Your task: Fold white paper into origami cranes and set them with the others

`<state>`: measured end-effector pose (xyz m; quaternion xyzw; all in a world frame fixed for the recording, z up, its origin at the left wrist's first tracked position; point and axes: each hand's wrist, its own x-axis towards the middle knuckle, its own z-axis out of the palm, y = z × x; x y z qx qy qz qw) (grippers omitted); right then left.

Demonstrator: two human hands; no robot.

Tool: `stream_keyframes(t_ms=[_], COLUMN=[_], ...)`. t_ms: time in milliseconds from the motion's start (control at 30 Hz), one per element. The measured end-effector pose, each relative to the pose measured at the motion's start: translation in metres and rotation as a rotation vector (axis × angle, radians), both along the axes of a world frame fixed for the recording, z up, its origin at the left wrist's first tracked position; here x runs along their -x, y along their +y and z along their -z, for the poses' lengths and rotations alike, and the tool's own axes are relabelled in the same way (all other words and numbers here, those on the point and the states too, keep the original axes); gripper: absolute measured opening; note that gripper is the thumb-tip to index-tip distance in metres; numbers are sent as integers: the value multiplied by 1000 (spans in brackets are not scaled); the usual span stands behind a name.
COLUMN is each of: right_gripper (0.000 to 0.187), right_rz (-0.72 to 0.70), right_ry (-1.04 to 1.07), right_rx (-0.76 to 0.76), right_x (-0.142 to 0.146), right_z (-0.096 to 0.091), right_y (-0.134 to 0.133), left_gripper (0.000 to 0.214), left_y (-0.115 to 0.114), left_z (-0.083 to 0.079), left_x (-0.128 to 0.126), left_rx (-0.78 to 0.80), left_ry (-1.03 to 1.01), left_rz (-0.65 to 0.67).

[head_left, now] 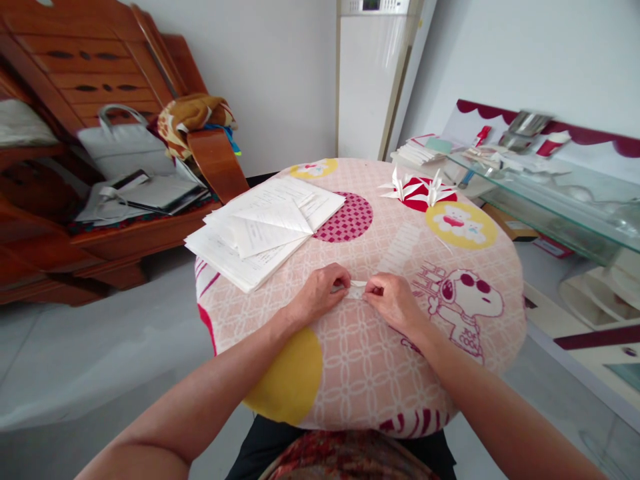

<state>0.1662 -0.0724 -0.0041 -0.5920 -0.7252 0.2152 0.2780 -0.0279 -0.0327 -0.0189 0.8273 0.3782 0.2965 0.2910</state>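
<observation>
Between my two hands is a small folded piece of white paper [356, 291], just over the cloth-covered round table [345, 373]. My left hand [321, 288] pinches its left end, thumb and fingers pressed together. At the other end, my right hand [394, 298] grips it in a similar pinch. Parts of the paper are hidden under my fingers. Two folded white paper cranes [433, 191] stand farther back on the right of the table.
A stack of printed sheets [250, 270] lies on the table's left side, topped by a folded sheet [273, 223]. To the right stands a glass-shelved cabinet [550, 207] with clutter on it. A wooden bench [135, 237] holding bags and folders is on the left.
</observation>
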Motion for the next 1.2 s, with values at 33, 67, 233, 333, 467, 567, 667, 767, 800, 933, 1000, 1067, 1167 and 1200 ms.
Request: stream_keyframes(t_ms=[33,67,233,333,467,567,667,767,800,933,1000,1067,1167,1200], right_gripper=[15,15,15,15,14,15,12,29,30,29,30,31,20,12], right_rz=[3,4,-21,-47,-86,-103,-69,-100,-125,-140,-121,-116,-152,-165], right_ry=[0,2,33,43,6,-72,-126,-162,-179,-172,-150,-150,-187,-191], right_rx=[-10,-18,-28,-31,-109,-237,-355,-355,-330,-241,-198,-166,-110,-64], right_x=[-1,-1,-3,-5,-6,-6,-6,-6,-6,-6,-6,-4,1,2], right_z=[1,1,3,4,7,12,16,18,18,15,11,4,-8,-11], right_y=[-1,-1,0,1,1,1,0,3,4,12,15,18,24,26], left_gripper=[21,24,39,45,27,15,14,16,17,27,35,35,30,30], left_y=[0,1,8,12,13,14,15,14,13,12,15,20,29,32], left_z=[0,0,-2,-4,-5,-2,3,5,5,-1,-6,-10,-16,-17], left_x=[2,4,18,22,13,3,-1,0,1,3,3,1,-4,-6], left_rx=[13,24,88,193,46,-85,-139,-176,-178,-170,-170,-158,-96,-62], left_ry=[-4,-4,-29,-127,-88,-6,23,43,40,73,131,194,247,228], left_rz=[11,24,163,198,88,96,88,106,96,92,108,97,99,116])
